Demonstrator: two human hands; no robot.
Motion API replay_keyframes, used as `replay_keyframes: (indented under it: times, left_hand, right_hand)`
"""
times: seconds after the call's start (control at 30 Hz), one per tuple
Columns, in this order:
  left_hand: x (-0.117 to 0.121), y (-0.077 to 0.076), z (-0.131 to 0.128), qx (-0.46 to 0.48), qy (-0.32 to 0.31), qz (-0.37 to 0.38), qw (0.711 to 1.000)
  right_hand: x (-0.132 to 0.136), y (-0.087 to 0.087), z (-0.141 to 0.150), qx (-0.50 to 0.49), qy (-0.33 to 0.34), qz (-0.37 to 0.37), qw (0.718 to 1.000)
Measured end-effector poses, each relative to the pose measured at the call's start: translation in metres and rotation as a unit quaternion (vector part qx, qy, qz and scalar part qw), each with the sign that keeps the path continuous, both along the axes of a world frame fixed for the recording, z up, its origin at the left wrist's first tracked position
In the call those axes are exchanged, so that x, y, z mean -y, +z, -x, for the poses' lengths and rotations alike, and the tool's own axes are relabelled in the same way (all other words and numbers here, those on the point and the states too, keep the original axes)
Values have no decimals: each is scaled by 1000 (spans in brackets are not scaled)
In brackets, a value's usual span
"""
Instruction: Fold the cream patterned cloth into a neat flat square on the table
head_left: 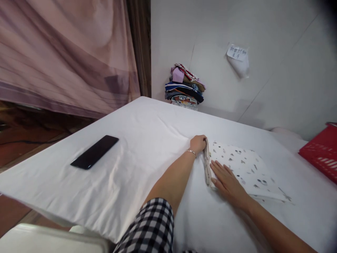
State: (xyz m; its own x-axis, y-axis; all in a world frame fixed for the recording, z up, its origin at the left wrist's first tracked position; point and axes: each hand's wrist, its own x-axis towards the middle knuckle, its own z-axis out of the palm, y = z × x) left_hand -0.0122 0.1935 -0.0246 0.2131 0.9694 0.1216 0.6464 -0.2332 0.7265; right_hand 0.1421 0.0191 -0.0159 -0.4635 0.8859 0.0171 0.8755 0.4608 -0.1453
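Observation:
A white cloth printed with small dark figures lies folded on the white-covered table. My left hand, with a bracelet at its wrist, has its fingers closed on the far left corner of this cloth. Flat on the cloth's near left part rests my right hand, its fingers stretched out toward the folded left edge. Several layers show along that edge, between the two hands. What kind of cloth item it is, I cannot tell.
A black smartphone lies on the table's left side. Folded clothes are stacked beyond the far edge, by the wall. A red container stands at the right. Pink curtains hang at the left, and a white seat is at lower left.

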Motion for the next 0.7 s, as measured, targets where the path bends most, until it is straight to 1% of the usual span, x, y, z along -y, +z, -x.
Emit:
replay_keyframes:
  times: [0.07,0.13,0.33,0.4,0.57,0.7]
  left_hand:
    - [-2,-2,-3,10,27,-13,999]
    - [-4,-2,-4,28,39,-15,999]
    - [-9,-1,-1,87,46,1,995]
    - [-9,-1,-1,78,42,7,996]
    - [-11,0,1,-6,37,8,999]
    - [-13,-1,4,0,19,37,999]
  right_hand:
    - [0,1,1,5,-3,5,1000]
    - [1,2,2,7,-3,6,1000]
    - [1,1,3,9,-2,1,1000]
    - [1,1,3,7,0,-3,1000]
    - [1,0,3,-1,6,-10,1000]
    - [1,2,4,-4,5,-7,1000]
